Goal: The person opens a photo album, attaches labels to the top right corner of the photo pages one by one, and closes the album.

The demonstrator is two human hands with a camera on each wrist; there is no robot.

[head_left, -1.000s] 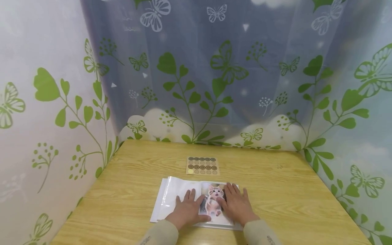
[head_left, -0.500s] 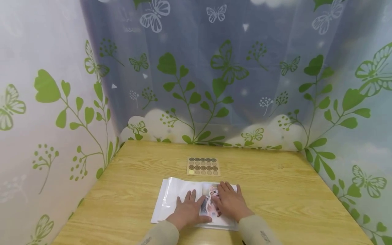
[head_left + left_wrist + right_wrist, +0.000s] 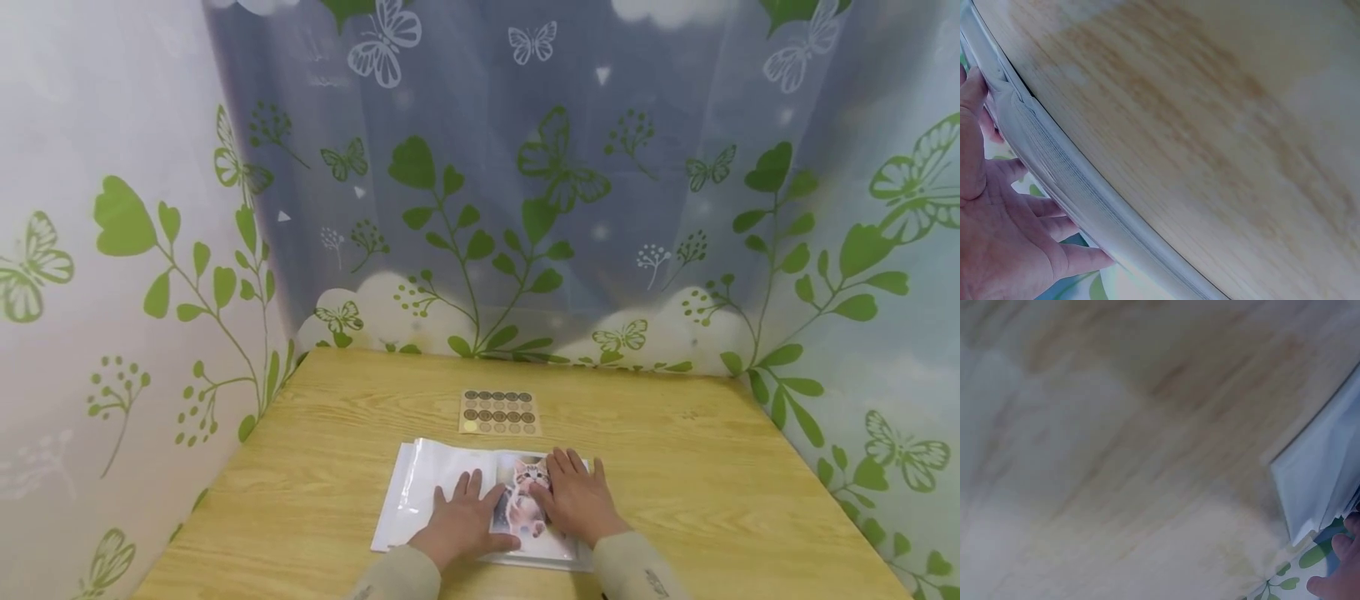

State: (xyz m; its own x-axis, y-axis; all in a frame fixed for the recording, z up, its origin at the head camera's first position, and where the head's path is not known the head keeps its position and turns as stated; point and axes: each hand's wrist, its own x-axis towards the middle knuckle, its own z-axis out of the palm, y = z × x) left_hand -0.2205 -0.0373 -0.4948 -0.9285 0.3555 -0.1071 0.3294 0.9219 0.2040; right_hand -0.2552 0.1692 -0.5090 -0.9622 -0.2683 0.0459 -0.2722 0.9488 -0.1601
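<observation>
An open photo album (image 3: 420, 492) with clear plastic sleeves lies on the table. Its right page carries a kitten picture (image 3: 525, 500), and the left page looks white. My left hand (image 3: 463, 518) rests with spread fingers across the middle fold, its thumb along the lower part of the picture. On the picture's right side lies my right hand (image 3: 583, 500), fingers straight, covering part of it. In the left wrist view the album's stacked page edges (image 3: 1072, 162) show beside the left hand's fingers. The right wrist view catches an album corner (image 3: 1316, 469) near the right fingertips.
Beyond the album lies a brown sheet of round stickers (image 3: 499, 412), with one yellowish circle at its lower left. The wood-grain table (image 3: 697, 492) meets a leaf-and-butterfly curtain (image 3: 480, 208) at the back and sides.
My right hand slid left over the kitten picture, then back to the right, uncovering the kitten's face. The left hand has stayed in place. The head view has tilted slightly.
</observation>
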